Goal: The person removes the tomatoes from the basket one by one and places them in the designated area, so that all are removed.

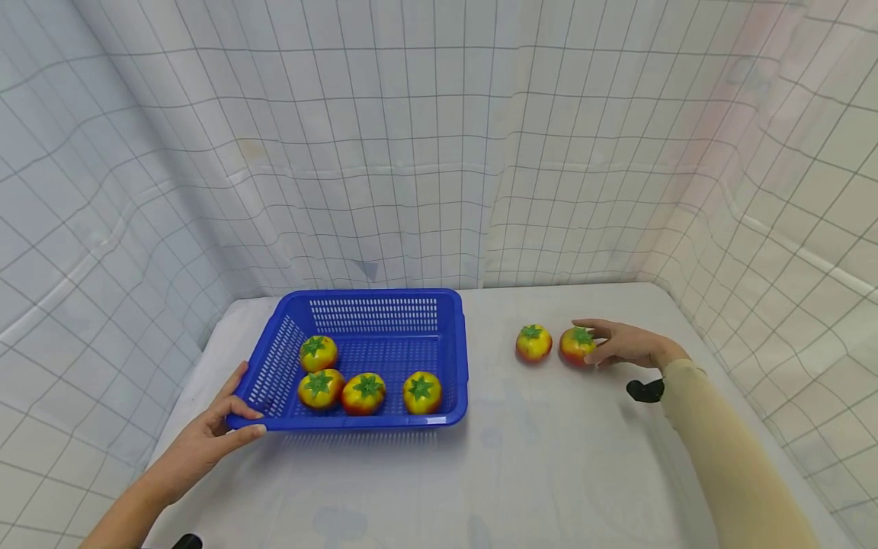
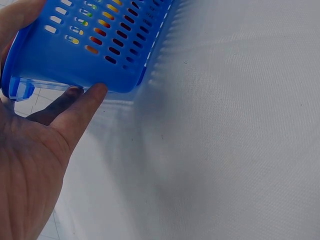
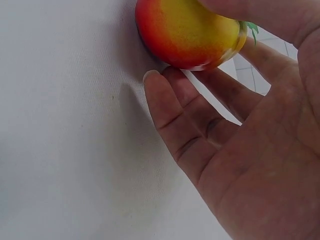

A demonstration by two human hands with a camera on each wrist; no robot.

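Note:
A blue plastic basket (image 1: 387,423) stands on the white table, and several red-and-yellow toy tomatoes (image 1: 363,394) with green leaf tops lie inside it. My left hand (image 1: 206,433) grips the basket's near left corner; in the left wrist view, fingers touch the perforated wall (image 2: 75,62). To the right of the basket, one toy tomato (image 1: 533,344) lies on the table. Just beside it is another toy tomato (image 1: 576,347). My right hand (image 1: 627,345) holds that one from its right side, thumb and fingers around it. The right wrist view shows the fingers curved about the tomato (image 3: 185,37).
White cloth with a dark grid (image 1: 384,152) hangs behind the table and along both sides. A white cover (image 1: 535,457) lies over the table. A small black object (image 1: 645,391) shows by the right wrist, another (image 1: 187,541) at the bottom left.

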